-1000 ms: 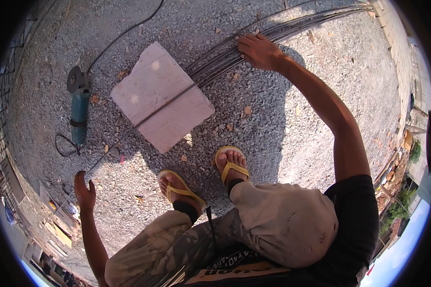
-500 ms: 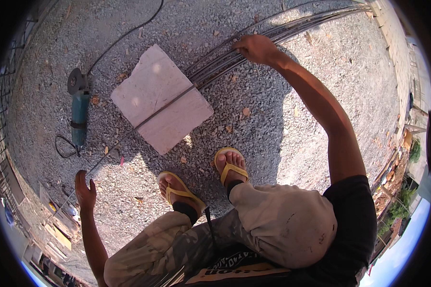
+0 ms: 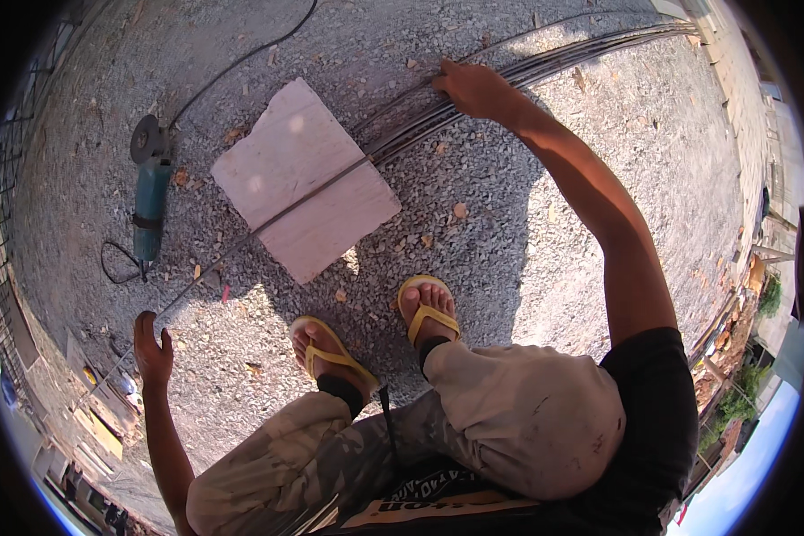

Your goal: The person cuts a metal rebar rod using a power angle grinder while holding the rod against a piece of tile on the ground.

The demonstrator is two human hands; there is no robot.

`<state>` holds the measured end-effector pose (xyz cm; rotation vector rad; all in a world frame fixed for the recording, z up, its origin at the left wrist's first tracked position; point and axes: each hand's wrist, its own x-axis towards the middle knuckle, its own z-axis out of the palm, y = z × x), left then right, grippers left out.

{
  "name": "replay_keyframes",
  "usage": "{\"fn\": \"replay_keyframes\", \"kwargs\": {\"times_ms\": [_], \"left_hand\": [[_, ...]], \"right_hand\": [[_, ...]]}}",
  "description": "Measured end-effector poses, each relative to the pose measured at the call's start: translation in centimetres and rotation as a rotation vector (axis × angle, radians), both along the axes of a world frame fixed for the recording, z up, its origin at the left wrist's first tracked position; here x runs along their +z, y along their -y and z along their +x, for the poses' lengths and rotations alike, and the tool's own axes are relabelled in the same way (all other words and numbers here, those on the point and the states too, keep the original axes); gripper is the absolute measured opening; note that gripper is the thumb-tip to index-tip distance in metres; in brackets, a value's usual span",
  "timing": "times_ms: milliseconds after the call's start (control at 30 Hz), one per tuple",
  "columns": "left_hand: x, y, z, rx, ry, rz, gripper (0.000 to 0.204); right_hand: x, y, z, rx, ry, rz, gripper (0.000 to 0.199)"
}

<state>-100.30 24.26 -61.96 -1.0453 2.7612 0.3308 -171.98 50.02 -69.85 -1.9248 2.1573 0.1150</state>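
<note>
A long dark steel rod (image 3: 311,195) lies diagonally across a pale, broken-edged stone slab (image 3: 317,228) on the gravel. My left hand (image 3: 154,353) is beside the rod's left stretch, thumb and fingers apart. At the upper right, a bundle of thin steel rods (image 3: 558,61) runs from the slab's edge toward the far wall. My right hand (image 3: 475,89) is over that bundle. Its fingers are bent around a thin rod at the bundle's far side; the fingertips are partly hidden.
A green angle grinder (image 3: 150,210) with a cutting disc rests left of the slab, its black cord (image 3: 241,62) trailing away. My feet in yellow flip-flops (image 3: 433,313) are close to the slab's near edge. Wire mesh (image 3: 9,179) stands at the far left.
My left hand has shifted slightly left, its fingers near the rod. Beneath my right hand the rods look closer together, with one thin rod apart on the far side.
</note>
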Motion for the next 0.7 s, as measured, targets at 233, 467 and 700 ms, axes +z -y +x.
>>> {"fn": "replay_keyframes", "kwargs": {"times_ms": [233,467,700], "left_hand": [[-0.8,-0.3,1.5,-0.002,0.021,-0.005,0.045],[-0.4,0.1,-1.3,-0.017,0.002,0.027,0.043],[-0.6,0.3,-1.4,-0.037,-0.023,0.022,0.043]], "right_hand": [[-0.3,-1.0,1.4,-0.081,-0.058,-0.095,0.036],[-0.2,-1.9,1.9,-0.152,-0.061,-0.167,0.037],[-0.5,-2.1,2.5,-0.214,-0.063,-0.142,0.031]]}}
